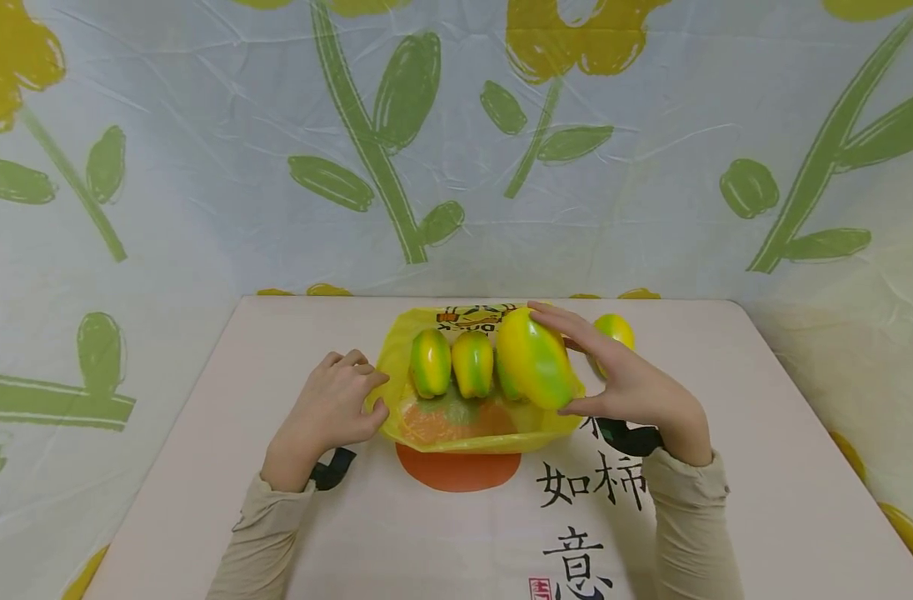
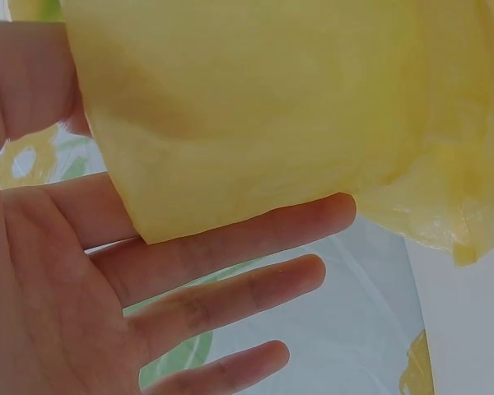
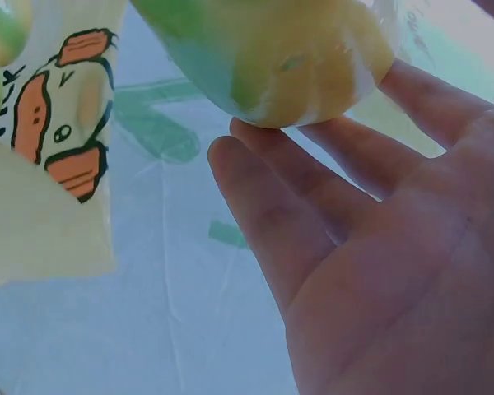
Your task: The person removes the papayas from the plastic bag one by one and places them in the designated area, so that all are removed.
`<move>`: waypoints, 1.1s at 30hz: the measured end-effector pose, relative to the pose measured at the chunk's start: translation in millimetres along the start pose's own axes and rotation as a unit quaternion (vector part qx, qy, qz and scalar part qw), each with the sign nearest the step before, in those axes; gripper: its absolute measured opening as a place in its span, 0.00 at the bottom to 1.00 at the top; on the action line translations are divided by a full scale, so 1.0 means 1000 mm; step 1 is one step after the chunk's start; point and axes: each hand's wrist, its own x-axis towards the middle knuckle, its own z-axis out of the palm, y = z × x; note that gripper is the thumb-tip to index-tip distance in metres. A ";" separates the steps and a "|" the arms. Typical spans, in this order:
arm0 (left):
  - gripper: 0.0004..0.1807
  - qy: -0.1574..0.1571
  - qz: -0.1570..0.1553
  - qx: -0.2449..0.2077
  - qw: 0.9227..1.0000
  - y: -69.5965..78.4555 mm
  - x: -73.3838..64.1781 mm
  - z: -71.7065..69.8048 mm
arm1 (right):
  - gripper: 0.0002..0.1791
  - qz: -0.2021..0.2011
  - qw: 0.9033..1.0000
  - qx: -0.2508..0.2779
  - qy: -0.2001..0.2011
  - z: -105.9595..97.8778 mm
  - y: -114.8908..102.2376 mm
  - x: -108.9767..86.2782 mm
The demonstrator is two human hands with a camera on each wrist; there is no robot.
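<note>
My right hand holds a large, glossy, lobed yellow-and-green fruit, thumb below and fingers above, over the right side of a yellow plastic bag. In the right wrist view the fingers touch its rounded, scarred end; the thumb is out of sight there. Inside the bag are two similar fruits, one on the left and one beside it, with another partly hidden behind the held one. My left hand is at the bag's left edge, its fingers fairly straight against the film; the index fingertip is hidden by the bag.
Another yellow-green fruit lies on the table to the right, partly behind my right hand. The pale table cover bears black characters and an orange shape. A flower-patterned cloth hangs behind and at the sides.
</note>
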 end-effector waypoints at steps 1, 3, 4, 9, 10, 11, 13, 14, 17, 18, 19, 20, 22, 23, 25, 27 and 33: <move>0.17 0.001 0.001 0.000 1.000 0.000 0.000 0.000 | 0.61 -0.004 1.000 0.000 0.005 -0.001 0.001 -0.002; 0.17 0.004 0.003 0.000 1.000 -0.001 -0.001 0.000 | 0.60 -0.008 1.000 -0.002 0.016 -0.004 0.002 -0.006; 0.17 0.004 0.003 0.000 1.000 -0.001 -0.001 0.000 | 0.60 -0.010 1.000 -0.008 0.021 -0.005 0.003 -0.008; 0.17 0.006 0.004 0.001 1.000 -0.001 -0.001 0.000 | 0.61 -0.012 0.998 -0.016 0.052 -0.012 0.004 -0.019; 0.17 0.005 0.004 0.001 1.000 -0.001 -0.001 0.000 | 0.62 -0.013 0.998 -0.014 0.058 -0.013 0.005 -0.021; 0.17 0.005 0.003 0.002 1.000 -0.001 -0.001 0.000 | 0.63 -0.010 0.998 -0.010 0.064 -0.015 0.004 -0.022; 0.17 0.003 0.003 0.003 1.000 -0.001 -0.001 0.001 | 0.64 -0.009 0.997 -0.005 0.075 -0.018 0.003 -0.025; 0.17 0.003 0.002 0.003 1.000 -0.001 -0.001 0.002 | 0.64 -0.009 0.997 -0.001 0.081 -0.019 0.002 -0.026; 0.17 0.002 -0.001 0.002 1.000 0.000 -0.001 0.002 | 0.64 -0.014 0.995 0.004 0.103 -0.024 -0.002 -0.028; 0.17 0.002 -0.001 0.002 1.000 0.000 -0.001 0.002 | 0.64 -0.019 0.994 0.004 0.111 -0.025 -0.003 -0.028; 0.16 0.002 -0.001 0.002 1.000 0.000 -0.001 0.002 | 0.63 -0.022 0.993 0.004 0.118 -0.026 -0.004 -0.029; 0.16 0.002 -0.001 0.002 1.000 0.000 -0.001 0.002 | 0.64 -0.025 0.992 0.002 0.125 -0.028 -0.003 -0.029; 0.16 0.002 -0.001 0.002 1.000 0.000 0.000 0.002 | 0.64 -0.030 0.990 0.006 0.140 -0.030 0.002 -0.031; 0.16 0.002 0.000 0.002 1.000 0.000 0.000 0.002 | 0.65 -0.032 0.989 0.009 0.146 -0.031 0.007 -0.033; 0.16 0.002 0.001 0.004 1.000 0.000 0.000 0.002 | 0.65 -0.034 0.987 0.019 0.159 -0.034 0.021 -0.038; 0.16 0.003 0.001 0.004 1.000 0.000 -0.001 0.003 | 0.66 -0.039 0.984 0.041 0.171 -0.037 0.035 -0.043; 0.16 0.004 0.002 0.004 1.000 0.001 -0.001 0.003 | 0.64 -0.044 0.975 0.080 0.201 -0.045 0.056 -0.053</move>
